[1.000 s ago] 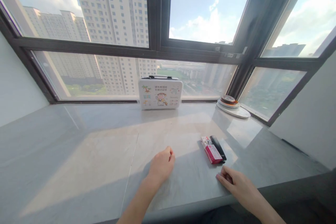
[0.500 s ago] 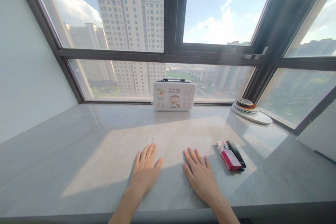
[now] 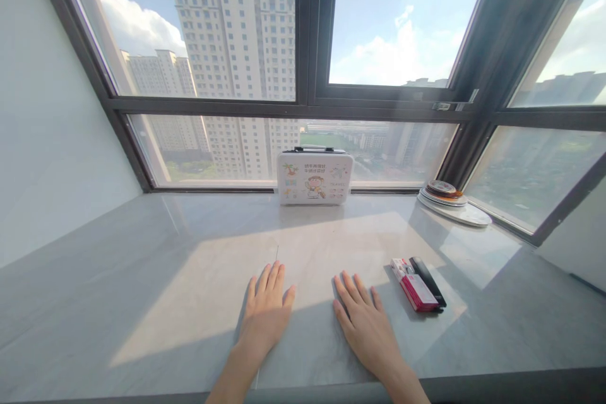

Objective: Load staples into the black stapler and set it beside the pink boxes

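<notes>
My left hand point(image 3: 265, 312) lies flat and open on the grey marble sill point(image 3: 142, 278), fingers stretched forward. My right hand point(image 3: 367, 322) lies flat beside it, also open, holding nothing. Just right of my right hand sits a small red and pink box point(image 3: 415, 289) with a slim black object point(image 3: 428, 281) lying against its far side; neither hand touches them. A white case with cartoon prints and a black handle point(image 3: 314, 177) stands upright at the back against the window.
A stack of round flat discs on a white plate point(image 3: 452, 202) sits at the back right corner. Dark window frames point(image 3: 312, 101) run behind the sill. A white wall point(image 3: 47, 139) closes the left side. The sill's front edge runs along the bottom.
A second ago my left hand was curled and my right hand sat near the red box; both now lie flat, spread side by side. The view shifted left and settled.
</notes>
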The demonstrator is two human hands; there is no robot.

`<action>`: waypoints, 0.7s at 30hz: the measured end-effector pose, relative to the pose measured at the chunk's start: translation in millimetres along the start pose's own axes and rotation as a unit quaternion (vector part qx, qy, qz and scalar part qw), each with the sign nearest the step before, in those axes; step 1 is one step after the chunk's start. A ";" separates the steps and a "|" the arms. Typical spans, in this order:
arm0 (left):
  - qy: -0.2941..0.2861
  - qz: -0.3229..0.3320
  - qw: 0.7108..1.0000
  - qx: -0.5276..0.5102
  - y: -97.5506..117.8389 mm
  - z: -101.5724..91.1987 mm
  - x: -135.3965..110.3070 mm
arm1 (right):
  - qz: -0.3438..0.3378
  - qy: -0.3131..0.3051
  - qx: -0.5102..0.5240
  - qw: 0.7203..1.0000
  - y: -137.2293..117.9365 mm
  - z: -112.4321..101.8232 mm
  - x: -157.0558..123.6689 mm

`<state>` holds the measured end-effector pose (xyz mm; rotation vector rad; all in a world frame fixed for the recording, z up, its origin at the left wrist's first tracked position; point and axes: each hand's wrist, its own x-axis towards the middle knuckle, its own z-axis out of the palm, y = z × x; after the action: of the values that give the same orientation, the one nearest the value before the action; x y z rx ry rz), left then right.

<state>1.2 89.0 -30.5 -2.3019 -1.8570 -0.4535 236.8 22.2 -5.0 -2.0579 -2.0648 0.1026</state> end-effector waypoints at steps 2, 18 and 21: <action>0.002 0.001 1.000 0.004 1.0 -0.1 -0.4 | 0.002 0.002 0.000 1.000 -0.2 -0.5 -1.3; 0.027 0.020 0.999 0.013 1.2 -1.9 -5.8 | 0.007 0.012 0.010 1.000 -1.0 -6.4 -6.8; 0.027 0.025 0.999 0.011 0.5 -3.1 -7.6 | 0.007 0.012 0.011 1.000 -1.8 -7.1 -7.1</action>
<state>-0.2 80.9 -30.1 -2.2929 -1.7675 -0.4813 236.4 14.4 1.5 -2.0503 -2.0278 0.1019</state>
